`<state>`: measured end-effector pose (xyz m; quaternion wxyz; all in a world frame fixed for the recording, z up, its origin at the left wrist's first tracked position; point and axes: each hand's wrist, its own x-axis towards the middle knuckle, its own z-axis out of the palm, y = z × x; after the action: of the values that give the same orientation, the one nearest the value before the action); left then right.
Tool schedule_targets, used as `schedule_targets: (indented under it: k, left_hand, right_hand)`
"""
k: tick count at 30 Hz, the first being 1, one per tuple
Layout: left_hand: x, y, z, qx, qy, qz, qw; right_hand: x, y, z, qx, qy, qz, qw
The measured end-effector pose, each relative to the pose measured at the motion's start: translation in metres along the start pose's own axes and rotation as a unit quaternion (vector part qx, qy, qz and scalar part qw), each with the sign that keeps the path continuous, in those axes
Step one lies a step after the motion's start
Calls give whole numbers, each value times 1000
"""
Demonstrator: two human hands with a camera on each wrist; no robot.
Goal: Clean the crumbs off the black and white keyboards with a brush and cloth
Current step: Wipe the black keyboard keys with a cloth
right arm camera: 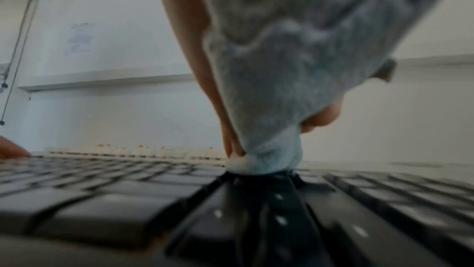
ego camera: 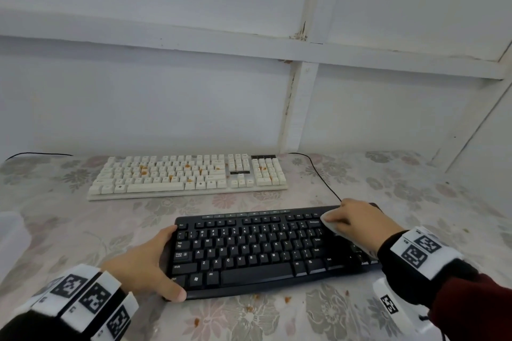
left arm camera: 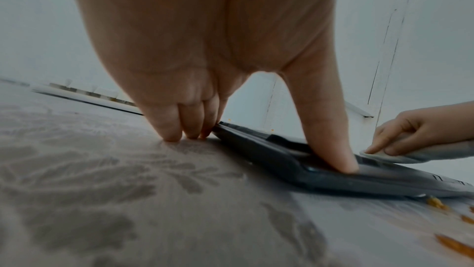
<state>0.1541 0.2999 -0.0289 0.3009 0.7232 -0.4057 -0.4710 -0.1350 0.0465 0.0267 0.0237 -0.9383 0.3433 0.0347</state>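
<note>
The black keyboard (ego camera: 260,249) lies near me on the flowered tablecloth. My left hand (ego camera: 176,262) holds its left end, thumb on the front corner and fingers at the back corner; the left wrist view shows the thumb (left arm camera: 341,162) pressing on the keyboard's (left arm camera: 333,180) rim. My right hand (ego camera: 346,219) grips a pale cloth (ego camera: 331,225) and presses it on the keys at the upper right. The bunched cloth (right arm camera: 295,68) touches the keys in the right wrist view. The white keyboard (ego camera: 188,174) lies farther back with orange crumbs (ego camera: 144,171) on it. No brush is in view.
Loose crumbs (ego camera: 286,299) lie on the tablecloth (ego camera: 69,230) in front of the black keyboard. A black cable (ego camera: 321,177) runs from behind the white keyboard to the black one. A white wall stands close behind. A blurred pale object (ego camera: 11,230) sits at the left edge.
</note>
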Motion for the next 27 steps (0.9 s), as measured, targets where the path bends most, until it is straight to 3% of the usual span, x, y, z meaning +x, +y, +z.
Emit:
schedule_targets:
  k: [9, 20, 24, 27]
  left_hand:
    - [5, -14, -3, 17, 19, -2, 1000]
    - [6, -15, -3, -17, 18, 2, 1000]
    - [6, -11, -1, -46, 6, 5, 999]
    - [5, -8, -1, -48, 3, 10, 999]
  right_hand:
    - [3, 50, 10, -43, 16, 22, 999]
    - [-2, 92, -10, 16, -25, 159, 987]
    - [-2, 51, -20, 78, 5, 75, 994]
    - [5, 12, -8, 50, -18, -23, 998]
